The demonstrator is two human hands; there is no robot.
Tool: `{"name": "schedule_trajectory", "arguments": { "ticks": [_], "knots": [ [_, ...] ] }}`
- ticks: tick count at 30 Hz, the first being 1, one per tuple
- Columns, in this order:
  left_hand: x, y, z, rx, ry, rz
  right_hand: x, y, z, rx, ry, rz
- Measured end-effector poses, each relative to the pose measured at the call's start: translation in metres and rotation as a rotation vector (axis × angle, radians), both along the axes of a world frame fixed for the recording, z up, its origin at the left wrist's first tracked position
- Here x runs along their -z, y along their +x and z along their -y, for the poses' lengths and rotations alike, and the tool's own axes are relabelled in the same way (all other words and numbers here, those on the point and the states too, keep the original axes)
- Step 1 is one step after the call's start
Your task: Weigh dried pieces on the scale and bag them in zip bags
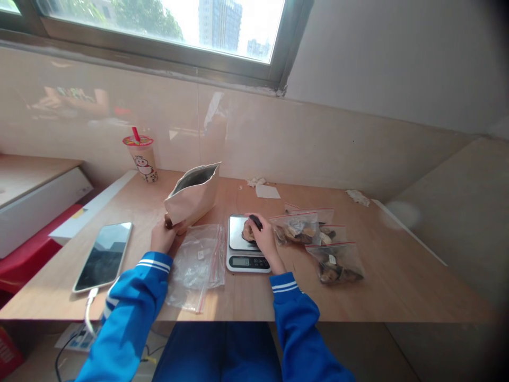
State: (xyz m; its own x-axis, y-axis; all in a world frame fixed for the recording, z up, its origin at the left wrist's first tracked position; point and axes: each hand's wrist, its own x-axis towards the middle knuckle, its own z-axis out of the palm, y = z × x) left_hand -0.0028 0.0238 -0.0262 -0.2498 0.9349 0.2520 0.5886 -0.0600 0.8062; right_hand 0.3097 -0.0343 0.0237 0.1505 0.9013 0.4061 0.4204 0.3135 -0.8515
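A wooden worktop [389,281] below a tiled wall [302,138]; clock positions are read from the scale, with 12 toward the wall. At 10 o'clock stands a bubble-tea cup [142,159] with a red straw [135,133]. At 9 o'clock lies a smartphone [102,257] with a white charging cable [89,307]. Nearer the scale at 10 o'clock, my left hand [163,237] grasps the lower end of a kraft stand-up pouch [193,196], tilted, its mouth open. A clear zip bag [198,265] lies flat at 8 o'clock. Several zip bags of dried brown pieces [336,263] lie at 3 o'clock. On the digital kitchen scale [242,260], my right hand [265,239] is closed, its fingers [260,225] pinching a small dark object [255,223] against a brown dried piece [248,232] on the platform.
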Motion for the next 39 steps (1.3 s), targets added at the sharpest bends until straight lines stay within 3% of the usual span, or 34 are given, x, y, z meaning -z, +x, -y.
{"name": "schedule_trajectory", "arguments": {
  "ticks": [8, 16, 24, 32, 35, 39],
  "knots": [
    [0.001, 0.000, 0.000, -0.008, -0.012, 0.015, 0.016, 0.009, -0.016, 0.143, -0.075, -0.243],
    [0.001, -0.001, -0.001, -0.019, -0.027, 0.012, 0.010, 0.022, -0.024, 0.242, 0.015, -0.234],
    [-0.002, 0.001, 0.001, -0.017, -0.031, 0.044, 0.011, 0.021, -0.047, 0.149, -0.055, -0.147],
    [0.000, 0.000, -0.001, -0.008, -0.041, 0.031, 0.014, 0.023, -0.030, 0.113, -0.056, -0.120],
    [0.000, 0.000, -0.001, -0.011, -0.038, 0.029, 0.002, 0.024, -0.016, 0.072, -0.039, 0.017],
    [0.000, 0.001, -0.001, 0.000, -0.031, 0.044, -0.018, 0.001, -0.001, -0.012, -0.052, 0.486]
  ]
}}
